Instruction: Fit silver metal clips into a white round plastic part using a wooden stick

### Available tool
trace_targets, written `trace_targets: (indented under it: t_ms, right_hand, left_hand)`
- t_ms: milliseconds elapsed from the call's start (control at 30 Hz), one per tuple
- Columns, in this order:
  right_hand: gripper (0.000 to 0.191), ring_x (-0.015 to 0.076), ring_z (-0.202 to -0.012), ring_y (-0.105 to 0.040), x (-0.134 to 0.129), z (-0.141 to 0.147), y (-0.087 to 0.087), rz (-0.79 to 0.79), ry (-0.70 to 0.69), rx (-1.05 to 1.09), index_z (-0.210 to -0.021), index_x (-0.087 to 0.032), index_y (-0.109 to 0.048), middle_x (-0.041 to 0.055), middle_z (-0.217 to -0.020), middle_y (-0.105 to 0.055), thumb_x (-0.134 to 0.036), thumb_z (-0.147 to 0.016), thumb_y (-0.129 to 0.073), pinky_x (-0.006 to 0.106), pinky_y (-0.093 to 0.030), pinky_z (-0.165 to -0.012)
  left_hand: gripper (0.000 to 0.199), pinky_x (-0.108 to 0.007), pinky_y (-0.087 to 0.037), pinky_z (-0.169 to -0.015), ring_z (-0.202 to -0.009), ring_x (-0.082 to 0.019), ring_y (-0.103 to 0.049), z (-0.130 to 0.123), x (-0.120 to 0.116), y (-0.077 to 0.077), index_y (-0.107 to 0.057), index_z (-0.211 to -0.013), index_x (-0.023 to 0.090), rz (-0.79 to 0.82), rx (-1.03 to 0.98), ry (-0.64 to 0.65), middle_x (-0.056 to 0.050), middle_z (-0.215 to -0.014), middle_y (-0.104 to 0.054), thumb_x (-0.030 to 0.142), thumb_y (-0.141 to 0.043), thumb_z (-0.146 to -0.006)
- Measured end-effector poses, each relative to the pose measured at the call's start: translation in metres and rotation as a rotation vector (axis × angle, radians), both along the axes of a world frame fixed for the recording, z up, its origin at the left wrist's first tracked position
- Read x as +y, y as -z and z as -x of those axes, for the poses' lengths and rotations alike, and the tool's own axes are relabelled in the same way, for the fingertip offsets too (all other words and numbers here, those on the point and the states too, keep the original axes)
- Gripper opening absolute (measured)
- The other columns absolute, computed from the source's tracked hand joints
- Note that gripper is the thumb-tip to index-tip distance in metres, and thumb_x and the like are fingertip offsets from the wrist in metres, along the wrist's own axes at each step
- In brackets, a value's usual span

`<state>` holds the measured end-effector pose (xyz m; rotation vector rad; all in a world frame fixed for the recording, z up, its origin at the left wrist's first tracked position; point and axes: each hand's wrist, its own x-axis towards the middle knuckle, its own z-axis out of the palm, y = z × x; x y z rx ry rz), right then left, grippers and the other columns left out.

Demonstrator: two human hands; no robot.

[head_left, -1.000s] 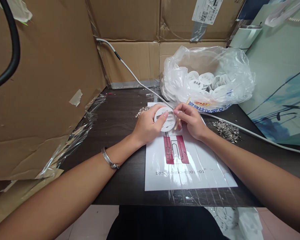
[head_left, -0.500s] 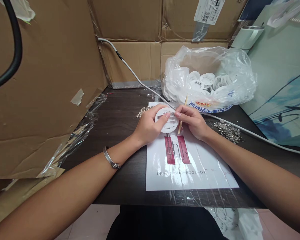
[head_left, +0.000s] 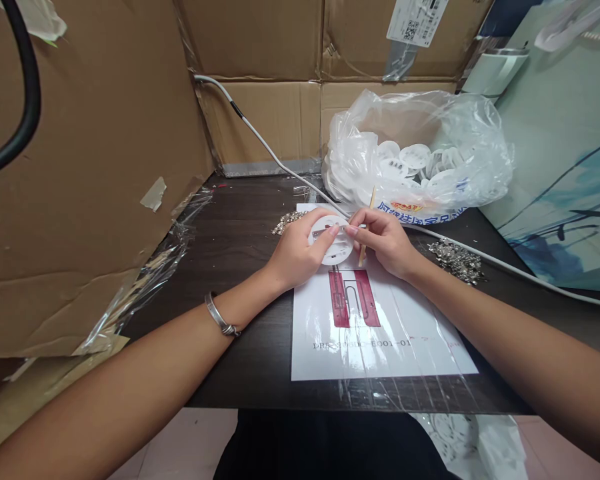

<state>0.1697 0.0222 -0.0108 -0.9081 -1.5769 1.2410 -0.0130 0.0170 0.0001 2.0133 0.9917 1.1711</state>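
Note:
My left hand (head_left: 303,247) grips a round white disc (head_left: 339,251), its thumb lying on the disc's face. Small slots and a dark strip show on the disc. At the disc's right edge is my right hand (head_left: 377,237), thumb and index finger pinched together on something too small to make out. A thin wooden stick (head_left: 373,200) is also held in my right hand, slanting up past the fingers. Both hands are above a white printed sheet (head_left: 390,353) with a red and white picture, under clear film.
Behind the hands stands a clear plastic bag (head_left: 350,160) of white discs. Small metal pieces lie in piles at right (head_left: 457,261) and left (head_left: 286,221). A white cable (head_left: 275,155) crosses the dark table (head_left: 220,373). Cardboard walls (head_left: 260,127) enclose the back and left.
The disc has shifted very slightly left. My right thumb and index finger have moved a little left along with it, and the stick's lower end is more covered by the hand.

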Motion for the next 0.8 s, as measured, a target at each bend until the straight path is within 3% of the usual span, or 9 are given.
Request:
trace_targets:
  t_ms: [467,800]
  right_hand:
    - [0.039,0.0087,-0.045,-0.045,0.0005,0.0002,-0.0012,0.013,-0.008,-0.009,-0.068,-0.02,-0.054,-0.0042,-0.052,-0.051,-0.054,-0.075,-0.073,0.025,-0.037,-0.043]
    - [0.034,0.0083,-0.045,-0.046,0.0032,-0.0042,0.0016,0.036,-0.072,0.026,-0.065,-0.019,-0.054,-0.0033,-0.054,-0.053,-0.046,-0.077,-0.073,0.024,-0.035,-0.044]
  left_hand:
    - [0.016,-0.03,-0.05,-0.079,-0.085,-0.016,-0.063,0.0,-0.0004,-0.0004,-0.063,-0.094,0.02,-0.019,0.025,-0.007,-0.003,-0.093,-0.071,0.031,-0.053,-0.088]
    - [0.016,-0.031,-0.049,-0.081,-0.086,-0.016,-0.063,0.0,-0.0013,-0.0003,-0.061,-0.093,0.02,-0.02,0.044,0.027,-0.003,-0.094,-0.07,0.032,-0.051,-0.089]
